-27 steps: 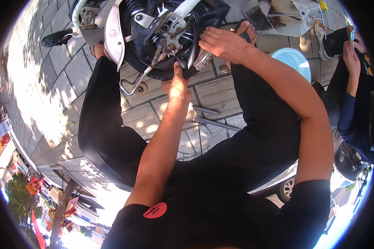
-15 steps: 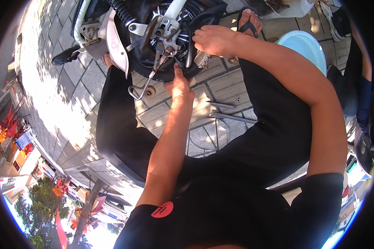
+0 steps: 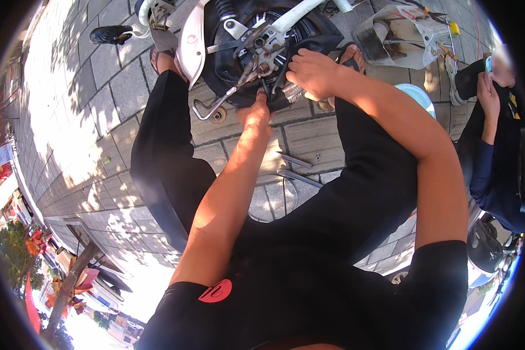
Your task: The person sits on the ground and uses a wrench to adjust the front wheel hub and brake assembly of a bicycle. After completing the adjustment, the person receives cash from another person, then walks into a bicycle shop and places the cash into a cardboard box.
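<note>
A scooter's spoked wheel, its black tyre (image 3: 282, 106) partly off the rim, is in front of me, at the top of the view. My left hand (image 3: 255, 114) is at the tyre's near edge, thumb stretched up against the rim and fingers curled under; what they grip is hidden. My right hand (image 3: 313, 74) is curled at the wheel's right side, fingertips on a dark metal tyre lever (image 3: 279, 74) that stands against the rim. Beside it hangs loose black rubber (image 3: 324, 42). A bent metal stand (image 3: 207, 112) sticks out near my left hand.
On the paving between my legs lie two flat metal levers (image 3: 296, 160), a thin ring (image 3: 274, 220) and a small bolt (image 3: 318, 156). To the right are a pale blue basin (image 3: 421, 96), a plastic container with tools (image 3: 399, 41) and a seated person (image 3: 499, 169).
The view has shifted, so the wheel sits slightly higher and further right, and more of the tool container and the person shows. Both hands stay at the wheel, with little change in grip.
</note>
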`<state>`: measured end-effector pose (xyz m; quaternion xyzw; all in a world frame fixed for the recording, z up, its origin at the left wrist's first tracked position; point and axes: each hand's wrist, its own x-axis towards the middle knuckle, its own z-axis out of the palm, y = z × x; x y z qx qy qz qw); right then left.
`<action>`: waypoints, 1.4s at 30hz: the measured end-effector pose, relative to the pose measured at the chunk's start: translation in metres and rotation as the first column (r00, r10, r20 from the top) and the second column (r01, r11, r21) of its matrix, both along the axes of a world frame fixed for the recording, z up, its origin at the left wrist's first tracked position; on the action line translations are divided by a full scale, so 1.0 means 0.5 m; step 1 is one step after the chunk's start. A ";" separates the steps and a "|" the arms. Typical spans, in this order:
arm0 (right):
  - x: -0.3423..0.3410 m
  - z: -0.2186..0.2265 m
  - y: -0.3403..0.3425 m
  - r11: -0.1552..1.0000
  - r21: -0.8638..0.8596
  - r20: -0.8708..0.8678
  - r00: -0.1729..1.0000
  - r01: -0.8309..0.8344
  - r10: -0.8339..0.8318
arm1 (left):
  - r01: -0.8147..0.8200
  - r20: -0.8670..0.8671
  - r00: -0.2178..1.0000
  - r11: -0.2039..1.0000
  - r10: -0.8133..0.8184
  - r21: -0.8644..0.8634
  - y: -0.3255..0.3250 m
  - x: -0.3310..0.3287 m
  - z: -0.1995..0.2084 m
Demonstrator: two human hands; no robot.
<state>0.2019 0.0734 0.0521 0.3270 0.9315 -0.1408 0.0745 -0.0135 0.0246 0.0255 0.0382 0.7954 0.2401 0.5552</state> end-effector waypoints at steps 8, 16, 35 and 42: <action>-0.044 0.034 -0.020 0.984 -0.106 0.185 0.975 0.142 -0.121 | 0.035 0.121 0.992 0.999 -0.034 -0.005 0.013 0.008 -0.004; -0.087 0.120 -0.026 0.930 -0.176 0.051 0.946 0.323 -0.319 | -0.039 0.427 0.903 0.999 0.047 -0.027 0.045 -0.018 0.104; -0.115 0.110 0.023 0.556 -0.605 0.134 0.761 0.570 -0.635 | -0.019 0.243 0.970 0.999 0.028 -0.041 0.024 -0.022 0.085; -0.128 0.072 -0.060 0.674 -0.544 -0.107 0.756 0.500 -0.646 | 0.003 0.310 0.951 0.999 -0.014 0.038 0.003 -0.029 0.058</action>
